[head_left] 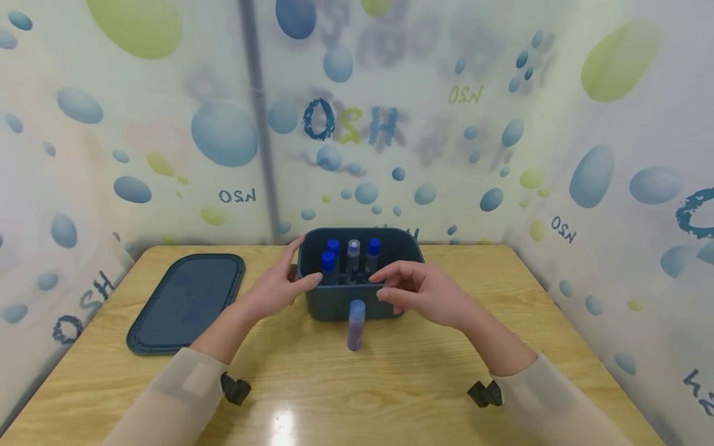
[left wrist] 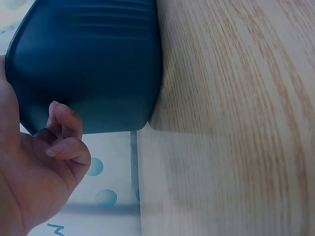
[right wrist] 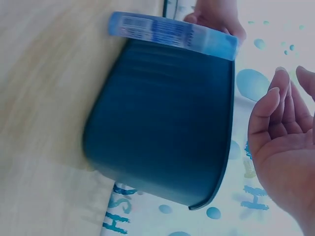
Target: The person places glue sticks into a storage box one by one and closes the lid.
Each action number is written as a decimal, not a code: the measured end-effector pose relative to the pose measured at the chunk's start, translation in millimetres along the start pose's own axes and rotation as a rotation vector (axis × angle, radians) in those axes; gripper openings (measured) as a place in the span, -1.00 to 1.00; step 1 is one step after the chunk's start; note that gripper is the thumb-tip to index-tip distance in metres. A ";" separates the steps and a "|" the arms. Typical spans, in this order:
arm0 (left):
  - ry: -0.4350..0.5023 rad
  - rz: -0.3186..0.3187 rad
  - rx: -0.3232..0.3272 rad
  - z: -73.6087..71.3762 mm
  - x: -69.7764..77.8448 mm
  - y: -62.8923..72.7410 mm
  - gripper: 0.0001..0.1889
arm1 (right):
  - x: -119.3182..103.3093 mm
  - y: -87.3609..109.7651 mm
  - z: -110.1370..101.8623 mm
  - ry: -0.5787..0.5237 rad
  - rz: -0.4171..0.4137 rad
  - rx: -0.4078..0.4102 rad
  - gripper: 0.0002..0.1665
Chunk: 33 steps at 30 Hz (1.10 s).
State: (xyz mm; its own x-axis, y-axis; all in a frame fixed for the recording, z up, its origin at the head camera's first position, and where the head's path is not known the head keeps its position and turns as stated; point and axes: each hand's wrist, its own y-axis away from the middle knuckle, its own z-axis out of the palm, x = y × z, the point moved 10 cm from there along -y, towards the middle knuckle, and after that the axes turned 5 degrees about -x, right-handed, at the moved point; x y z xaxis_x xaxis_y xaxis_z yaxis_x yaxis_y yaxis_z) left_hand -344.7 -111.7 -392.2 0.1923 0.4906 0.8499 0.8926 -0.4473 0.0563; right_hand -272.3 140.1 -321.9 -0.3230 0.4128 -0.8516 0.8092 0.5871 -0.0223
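A dark blue-green plastic bin point(head_left: 357, 303) stands near the table's back edge. Inside it are several glue sticks point(head_left: 328, 262), most with blue caps. On the tabletop just in front of the bin, another glue stick point(head_left: 356, 325) stands upright; its printed label shows in the right wrist view. At the bin's left end is my left hand point(head_left: 279, 286), its index finger and thumb touching the rim while other fingers curl loosely outside the wall. My right hand point(head_left: 426, 291) hovers over the front right rim, fingers bent and thumb apart, nothing between them.
A dark lid or tray point(head_left: 186, 303) lies flat on the wooden table point(head_left: 334, 396) to the left. Behind the table and at both sides hangs a patterned white curtain point(head_left: 446, 136). Dark wrist devices point(head_left: 237, 389) are on both sleeves.
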 end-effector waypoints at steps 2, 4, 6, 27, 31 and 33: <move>0.001 0.000 -0.001 0.1 -0.7 -0.5 0.06 | 3.7 5.2 3.9 0.000 0.006 -0.019 -0.64; 0.001 0.000 -0.001 0.1 -1.4 -0.9 0.06 | 7.6 9.2 7.7 0.003 0.007 -0.036 -0.65; -0.001 -0.001 -0.001 0.1 -2.0 -1.5 0.07 | 10.7 12.3 11.4 0.009 0.002 -0.051 -0.66; 0.000 -0.014 0.009 1.0 -4.2 -2.2 0.08 | 23.2 -5.6 38.7 -0.029 -0.032 -0.115 -0.50; 0.001 -0.011 0.008 1.2 -4.3 -2.1 0.08 | 27.0 -11.7 44.9 -0.041 -0.026 -0.131 -0.45; 0.005 -0.011 0.010 0.8 -4.6 -2.0 0.08 | 29.2 -14.1 47.9 -0.045 -0.014 -0.137 -0.46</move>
State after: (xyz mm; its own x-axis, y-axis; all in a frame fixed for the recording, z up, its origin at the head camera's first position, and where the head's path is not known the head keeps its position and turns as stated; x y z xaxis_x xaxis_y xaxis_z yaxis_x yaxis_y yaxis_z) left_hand -347.1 -112.5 -396.6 0.1803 0.4916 0.8519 0.8985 -0.4347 0.0606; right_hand -269.7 110.5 -371.5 -0.3085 0.3743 -0.8745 0.7293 0.6833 0.0352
